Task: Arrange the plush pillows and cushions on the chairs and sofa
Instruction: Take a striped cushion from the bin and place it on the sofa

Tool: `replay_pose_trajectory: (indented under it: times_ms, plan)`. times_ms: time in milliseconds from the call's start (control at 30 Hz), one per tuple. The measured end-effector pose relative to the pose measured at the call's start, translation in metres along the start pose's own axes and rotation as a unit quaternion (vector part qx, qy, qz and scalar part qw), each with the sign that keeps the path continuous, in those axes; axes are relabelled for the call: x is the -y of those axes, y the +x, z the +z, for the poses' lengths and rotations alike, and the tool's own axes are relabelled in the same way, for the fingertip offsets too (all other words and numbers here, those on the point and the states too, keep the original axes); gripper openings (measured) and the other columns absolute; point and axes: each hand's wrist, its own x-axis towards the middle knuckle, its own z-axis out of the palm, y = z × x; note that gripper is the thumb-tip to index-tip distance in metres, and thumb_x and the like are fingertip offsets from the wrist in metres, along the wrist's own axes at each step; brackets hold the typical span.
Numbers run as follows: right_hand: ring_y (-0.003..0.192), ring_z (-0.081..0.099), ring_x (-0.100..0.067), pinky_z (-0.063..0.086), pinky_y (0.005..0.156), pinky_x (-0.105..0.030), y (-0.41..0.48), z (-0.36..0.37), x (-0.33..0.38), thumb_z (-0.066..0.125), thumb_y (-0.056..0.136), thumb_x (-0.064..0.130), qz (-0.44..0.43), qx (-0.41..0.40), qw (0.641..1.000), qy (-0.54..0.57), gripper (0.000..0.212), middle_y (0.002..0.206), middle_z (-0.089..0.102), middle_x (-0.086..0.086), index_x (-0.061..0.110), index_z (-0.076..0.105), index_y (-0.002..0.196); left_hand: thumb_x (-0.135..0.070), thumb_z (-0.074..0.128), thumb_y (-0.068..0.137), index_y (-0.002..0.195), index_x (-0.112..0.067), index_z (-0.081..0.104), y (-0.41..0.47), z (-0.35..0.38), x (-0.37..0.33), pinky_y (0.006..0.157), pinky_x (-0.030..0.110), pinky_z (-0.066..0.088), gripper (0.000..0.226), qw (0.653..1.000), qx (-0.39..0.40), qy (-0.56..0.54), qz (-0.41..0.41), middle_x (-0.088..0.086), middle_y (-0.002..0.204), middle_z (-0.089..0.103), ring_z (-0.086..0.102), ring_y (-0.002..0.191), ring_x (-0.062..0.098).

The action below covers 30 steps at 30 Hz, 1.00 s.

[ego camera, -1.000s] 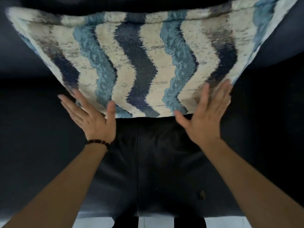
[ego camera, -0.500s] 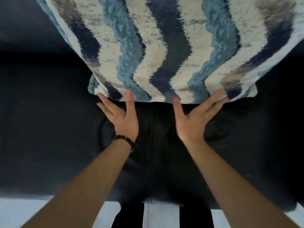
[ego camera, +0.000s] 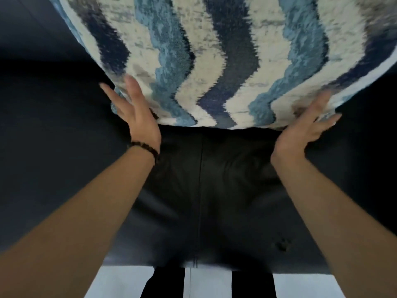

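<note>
A plush cushion (ego camera: 225, 61) with wavy blue, navy, grey and cream stripes stands against the back of a dark leather sofa (ego camera: 214, 190) and fills the top of the head view. My left hand (ego camera: 135, 112) lies with straight fingers against the cushion's lower left corner. My right hand (ego camera: 309, 125) presses with straight fingers on the lower right corner. Both hands are flat on the fabric and grip nothing. The cushion's top edge is out of frame.
The dark sofa seat runs left and right below the cushion, with a seam (ego camera: 200, 201) down its middle. A small scuff mark (ego camera: 281, 244) sits on the seat at the right. Below the seat's front edge lies a white floor (ego camera: 120, 282) with my dark legs.
My hands have spread apart from the cushion's lower middle to its two lower corners. The cushion now looks larger and closer in the view.
</note>
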Motion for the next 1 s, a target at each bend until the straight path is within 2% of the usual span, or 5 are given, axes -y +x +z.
replay_pose_trajectory:
  times_ms: [167, 300, 433, 833, 1000]
  plan:
    - [0.157, 0.005, -0.020, 0.013, 0.125, -0.048, 0.029, 0.034, 0.047, 0.050, 0.086, 0.077, 0.034, 0.039, 0.999, 0.012, 0.100, 0.170, -0.005, 0.003, 0.041, -0.009, 0.159, -0.106, 0.019, 0.051, 0.161, -0.029, 0.005, 0.023, 0.031, -0.036, 0.127, 0.048, 0.003, 0.135, 0.993, 0.059, 0.078, 0.071, 0.003, 0.170, -0.005, -0.004, 0.157, 0.024]
    - [0.156, -0.002, -0.026, 0.006, 0.121, -0.031, 0.009, 0.004, 0.049, 0.048, 0.096, 0.065, -0.116, 0.012, 0.990, -0.076, 0.095, 0.168, -0.014, -0.014, 0.024, -0.007, 0.161, -0.070, 0.051, 0.088, 0.161, -0.021, -0.005, 0.004, 0.018, -0.043, 0.124, 0.040, -0.001, 0.105, 0.989, -0.028, 0.078, 0.118, 0.011, 0.169, -0.012, -0.009, 0.156, 0.024]
    - [0.151, 0.005, -0.051, 0.007, 0.126, -0.050, 0.025, 0.016, 0.079, 0.049, 0.095, 0.066, -0.396, 0.008, 0.882, -0.257, 0.102, 0.159, -0.005, -0.041, -0.007, 0.013, 0.157, -0.065, 0.045, 0.097, 0.157, 0.000, 0.020, 0.030, 0.022, -0.075, 0.122, 0.053, 0.010, 0.092, 0.854, -0.044, 0.345, 0.386, 0.041, 0.159, 0.004, 0.006, 0.151, 0.052]
    - [0.153, -0.006, -0.048, 0.007, 0.120, -0.067, 0.024, 0.008, 0.086, 0.028, 0.088, 0.084, -0.340, 0.063, 0.846, -0.406, 0.103, 0.166, -0.016, -0.021, 0.020, -0.005, 0.162, -0.066, 0.018, 0.101, 0.161, -0.017, 0.013, 0.016, 0.026, -0.071, 0.120, 0.062, 0.015, 0.077, 0.788, -0.054, 0.497, 0.359, 0.029, 0.165, 0.005, 0.005, 0.154, 0.044]
    - [0.148, 0.000, -0.059, 0.012, 0.118, -0.070, 0.011, -0.033, 0.046, 0.030, 0.099, 0.071, -0.508, 0.112, 0.647, -0.557, 0.085, 0.164, -0.001, -0.033, 0.020, 0.004, 0.162, -0.063, 0.028, 0.103, 0.161, -0.022, 0.006, -0.027, 0.007, -0.018, 0.117, 0.071, 0.007, 0.075, 0.693, 0.060, 0.569, 0.439, 0.033, 0.163, 0.005, 0.004, 0.151, 0.052]
